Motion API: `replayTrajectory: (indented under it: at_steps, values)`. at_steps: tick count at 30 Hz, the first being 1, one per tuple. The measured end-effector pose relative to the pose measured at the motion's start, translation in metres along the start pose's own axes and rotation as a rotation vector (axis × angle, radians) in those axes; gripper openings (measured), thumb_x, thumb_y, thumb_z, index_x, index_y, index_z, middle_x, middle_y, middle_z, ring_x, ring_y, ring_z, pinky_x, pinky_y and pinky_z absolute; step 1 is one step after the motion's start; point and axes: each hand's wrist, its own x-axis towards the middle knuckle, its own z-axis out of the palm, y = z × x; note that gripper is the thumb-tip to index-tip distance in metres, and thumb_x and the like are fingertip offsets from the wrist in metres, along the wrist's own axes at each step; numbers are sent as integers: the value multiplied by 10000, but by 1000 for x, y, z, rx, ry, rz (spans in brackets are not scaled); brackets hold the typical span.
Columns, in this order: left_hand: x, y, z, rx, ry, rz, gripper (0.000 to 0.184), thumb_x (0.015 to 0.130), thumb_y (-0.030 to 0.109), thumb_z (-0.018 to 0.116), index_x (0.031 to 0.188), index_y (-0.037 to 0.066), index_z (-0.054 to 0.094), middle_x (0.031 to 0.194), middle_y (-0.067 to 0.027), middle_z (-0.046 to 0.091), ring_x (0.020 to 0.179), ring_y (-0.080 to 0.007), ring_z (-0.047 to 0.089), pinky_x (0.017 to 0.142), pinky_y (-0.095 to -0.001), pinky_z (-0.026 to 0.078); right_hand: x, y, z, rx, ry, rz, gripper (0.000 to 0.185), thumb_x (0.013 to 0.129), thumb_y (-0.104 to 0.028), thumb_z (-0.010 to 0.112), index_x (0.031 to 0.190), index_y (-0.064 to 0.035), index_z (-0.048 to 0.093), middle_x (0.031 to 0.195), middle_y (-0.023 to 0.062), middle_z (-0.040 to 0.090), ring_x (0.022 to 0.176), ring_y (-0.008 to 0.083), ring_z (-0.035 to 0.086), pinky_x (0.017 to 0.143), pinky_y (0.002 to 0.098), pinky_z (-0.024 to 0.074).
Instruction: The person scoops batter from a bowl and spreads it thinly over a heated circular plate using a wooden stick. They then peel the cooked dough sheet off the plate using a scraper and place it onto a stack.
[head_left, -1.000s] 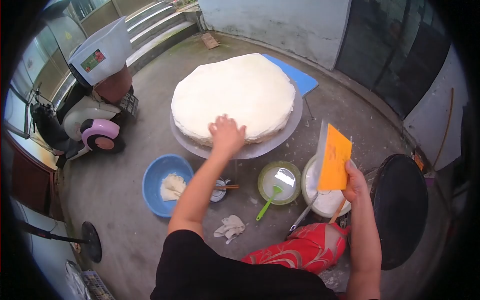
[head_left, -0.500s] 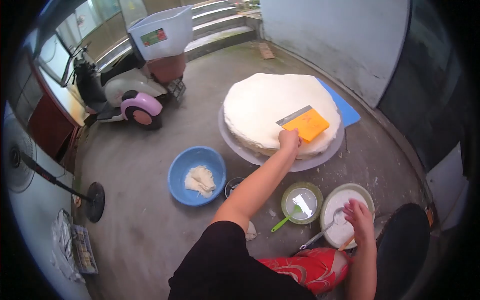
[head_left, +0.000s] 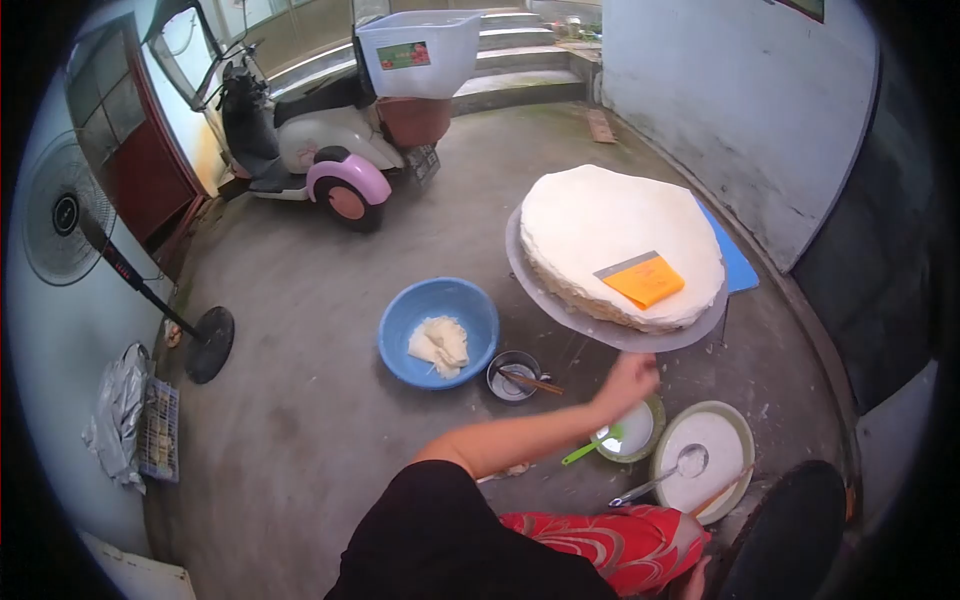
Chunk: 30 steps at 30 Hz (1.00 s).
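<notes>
My left hand [head_left: 630, 384] is just below the front rim of the grey round board [head_left: 668, 342], above a small bowl of pale liquid [head_left: 645, 440]. It is slightly blurred and its fingers look curled, their tips hidden. On the board sits a thick, round white stack [head_left: 610, 215] with layered edges. An orange-handled scraper [head_left: 650, 282] lies on top of it, untouched. Of my right hand [head_left: 696, 580], only a bit shows at the bottom edge beside the red patterned cloth [head_left: 610, 545]; its fingers are unclear.
A tub of white batter [head_left: 705, 440] holds a ladle [head_left: 690, 462]; a green brush [head_left: 590, 446] rests in the small bowl. Nearby are a blue basin [head_left: 390, 340] with dough [head_left: 440, 345], a metal pot [head_left: 513, 385], a black round plate [head_left: 790, 540], a fan [head_left: 125, 270] and a scooter [head_left: 330, 160].
My left hand has let go of the scraper and come back toward me, off the white stack. My right hand has dropped from over the batter tub to the bottom edge. The view has shifted.
</notes>
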Motion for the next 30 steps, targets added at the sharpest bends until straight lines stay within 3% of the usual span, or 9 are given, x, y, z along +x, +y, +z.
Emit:
replayTrajectory:
  at_steps: [2, 3, 8, 13, 16, 17, 22, 26, 30]
  values:
    - [-53, -37, 14, 196, -331, -13, 448, 781, 249, 556, 1164, 42, 453, 1057, -148, 500, 907, -225, 508, 814, -332, 409, -24, 14, 3, -72, -43, 71, 642, 876, -499, 311, 1312, -29, 274, 1319, 92, 336, 1115, 237, 432, 930, 361, 342]
    - [-82, -28, 12, 159, -489, -147, 535, 780, 322, 557, 1208, 36, 412, 1125, -176, 481, 1000, -250, 491, 859, -345, 389, -31, 20, -1, -76, -53, 70, 642, 876, -499, 311, 1312, -29, 274, 1319, 92, 336, 1115, 237, 432, 930, 361, 342]
    - [-149, -39, 7, 370, -846, 37, 654, 770, 407, 560, 1216, -30, 368, 1191, -236, 429, 1115, -329, 421, 935, -374, 338, -59, 56, -22, -314, -101, -37, 511, 888, -367, 416, 1266, -27, 362, 1198, 81, 464, 1009, 183, 504, 822, 309, 413]
    - [-195, -32, -7, 399, -711, 119, 611, 770, 362, 568, 1208, -21, 380, 1180, -210, 441, 1099, -338, 416, 946, -384, 318, -85, 101, -51, -769, -261, 169, 397, 892, -267, 450, 1205, -23, 443, 1070, 81, 557, 728, 120, 523, 656, 228, 426]
    - [-213, -22, -8, 356, -632, 329, 527, 769, 266, 581, 1188, -2, 408, 1151, -181, 465, 1088, -313, 425, 938, -386, 324, -92, 141, -76, -590, -198, -46, 187, 835, -125, 536, 960, 14, 555, 769, 36, 582, 680, 93, 539, 586, 227, 427]
    - [-217, -18, -7, 302, -610, 444, 475, 769, 207, 584, 1174, 13, 431, 1136, -164, 477, 1083, -299, 430, 931, -385, 329, -116, 101, -40, -642, -1, 214, 86, 798, -43, 554, 860, 12, 577, 706, 14, 571, 633, 77, 521, 566, 208, 415]
    - [-214, -22, 3, 138, -583, 442, 206, 760, 82, 570, 964, 61, 591, 1093, -122, 515, 1042, -265, 467, 901, -350, 360, -132, 110, -39, -510, 20, -45, 75, 814, -72, 548, 867, -19, 552, 711, 18, 563, 609, 73, 516, 505, 213, 414]
    - [-178, -142, -48, 831, -320, 148, 199, 763, 218, 562, 940, 155, 630, 1113, -130, 512, 1111, -312, 403, 904, -427, 351, -139, 115, -31, -447, 95, -66, 124, 836, -88, 522, 930, -11, 548, 750, 24, 569, 657, 88, 530, 587, 215, 436]
    - [-177, -217, -102, 1469, -493, -457, 335, 752, 433, 506, 1050, 307, 595, 1215, -148, 459, 1235, -372, 195, 932, -583, 239, -141, 128, -40, -481, 106, -71, 135, 846, -96, 510, 942, -10, 551, 779, 24, 573, 710, 92, 538, 641, 229, 448]
